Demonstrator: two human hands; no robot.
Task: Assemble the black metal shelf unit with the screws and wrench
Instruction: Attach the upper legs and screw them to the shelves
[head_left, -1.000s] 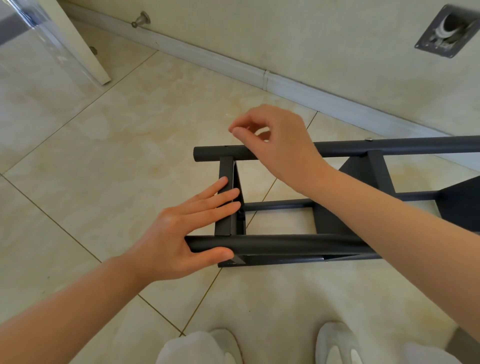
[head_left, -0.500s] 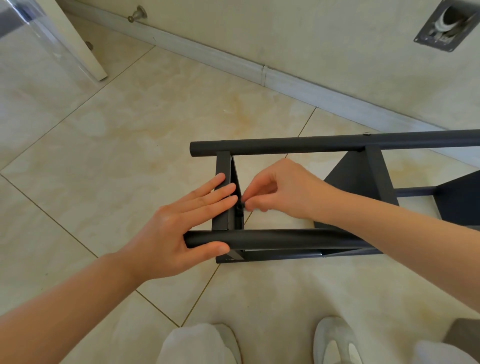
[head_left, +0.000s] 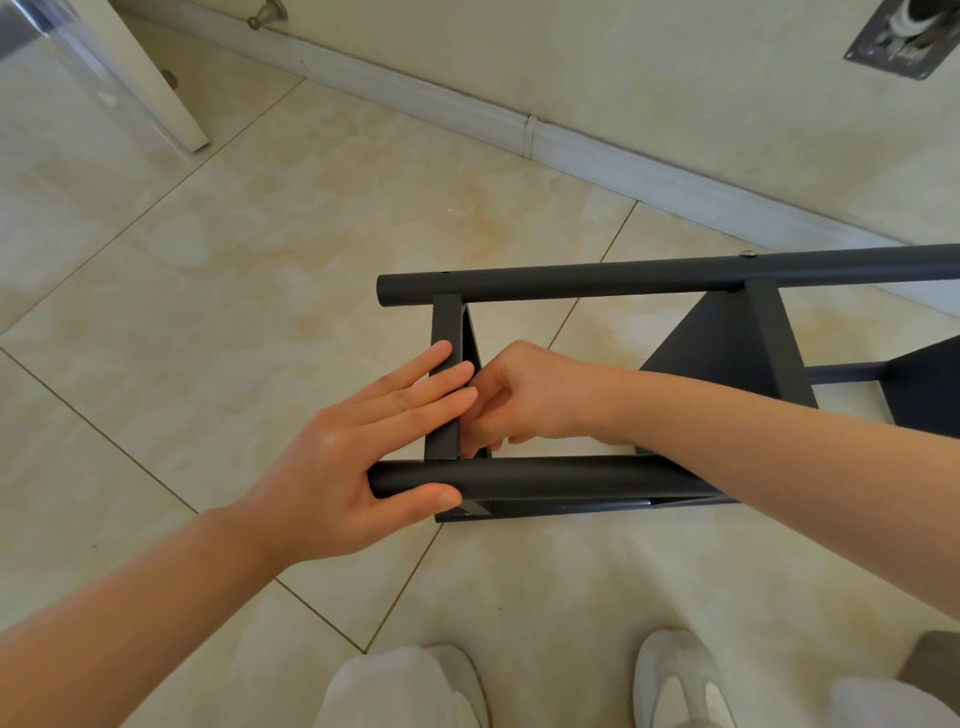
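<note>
Moved right hand (head_left: 530, 395) down from far tube (head_left: 597, 279) to behind end crossbar (head_left: 445, 322), fingers curled, grip hidden. Bracing crossbar with flat left hand (head_left: 353, 457). Shelf unit (head_left: 727, 353) sideways on floor (head_left: 260, 260), partly built; end joint likely unfinished.

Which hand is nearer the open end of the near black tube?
Left. The left hand rests on that tube end; the right hand is beyond it, inside the frame.

Left hand (head_left: 332, 467) flat on black shelf frame (head_left: 597, 278) end; right hand (head_left: 524, 395) curled behind crossbar (head_left: 445, 322) (fingertips hidden).
</note>
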